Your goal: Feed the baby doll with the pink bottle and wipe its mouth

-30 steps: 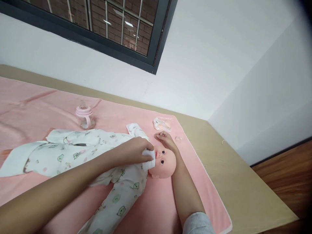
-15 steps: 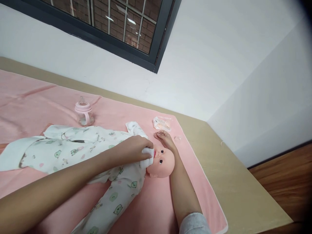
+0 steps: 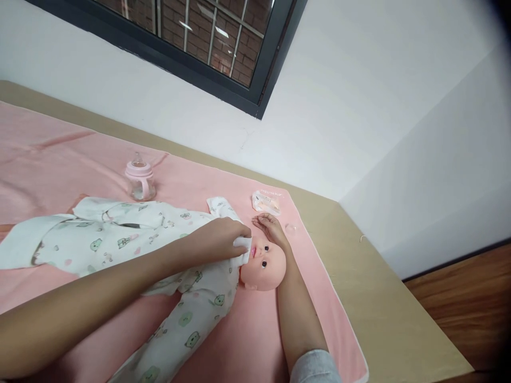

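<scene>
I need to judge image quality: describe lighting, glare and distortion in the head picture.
Head view: soft, even light, faint shadows under the left hand on the plastic baby doll; ceiling-light reflections in the dark-framed window; dark vignette at the right corners; lines tilted and bent.

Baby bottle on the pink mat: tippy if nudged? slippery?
The baby bottle stands upright on soft pink mat, so a nudge near the cap probably tips it. It looks nearly empty, likely light. The clear smooth body may slip; its side handles should offer better grip.

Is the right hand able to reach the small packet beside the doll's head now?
Probably yes. The right hand lies flat behind the doll's head, and the packet sits just beyond its fingertips on the pink blanket; nothing lies between them.
</scene>
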The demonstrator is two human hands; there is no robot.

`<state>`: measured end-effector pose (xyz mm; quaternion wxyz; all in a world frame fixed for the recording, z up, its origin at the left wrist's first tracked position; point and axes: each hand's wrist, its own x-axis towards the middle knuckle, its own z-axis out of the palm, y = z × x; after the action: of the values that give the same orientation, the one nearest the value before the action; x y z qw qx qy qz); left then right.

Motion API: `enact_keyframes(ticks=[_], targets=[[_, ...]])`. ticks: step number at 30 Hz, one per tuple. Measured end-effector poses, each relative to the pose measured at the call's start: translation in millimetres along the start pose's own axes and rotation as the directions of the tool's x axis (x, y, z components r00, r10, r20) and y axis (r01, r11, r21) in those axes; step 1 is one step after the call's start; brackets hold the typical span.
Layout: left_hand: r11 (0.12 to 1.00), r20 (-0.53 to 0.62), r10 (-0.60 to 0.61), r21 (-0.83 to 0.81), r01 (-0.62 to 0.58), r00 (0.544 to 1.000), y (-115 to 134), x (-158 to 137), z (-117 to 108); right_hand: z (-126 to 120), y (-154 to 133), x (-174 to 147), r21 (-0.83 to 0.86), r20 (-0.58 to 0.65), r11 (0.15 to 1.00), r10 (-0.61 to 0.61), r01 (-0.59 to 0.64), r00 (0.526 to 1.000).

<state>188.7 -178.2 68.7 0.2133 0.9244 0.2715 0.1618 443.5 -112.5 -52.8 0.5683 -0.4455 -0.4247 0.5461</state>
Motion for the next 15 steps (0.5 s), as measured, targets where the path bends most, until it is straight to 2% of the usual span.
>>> enact_keyframes(ticks=[8,15], targets=[[1.000,-0.048,0.018,-0.009,-0.018,0.999,1.2,-0.5,-1.4,-1.4,1.4,1.4,0.006,-0.003,1.000,0.005,-0.005,1.000],[0.999,-0.043,0.013,0.039,-0.011,0.999,-2.7,3.0,2.6,-2.5,2.3,1.9,0.021,0.008,1.000,-0.008,0.008,1.000]])
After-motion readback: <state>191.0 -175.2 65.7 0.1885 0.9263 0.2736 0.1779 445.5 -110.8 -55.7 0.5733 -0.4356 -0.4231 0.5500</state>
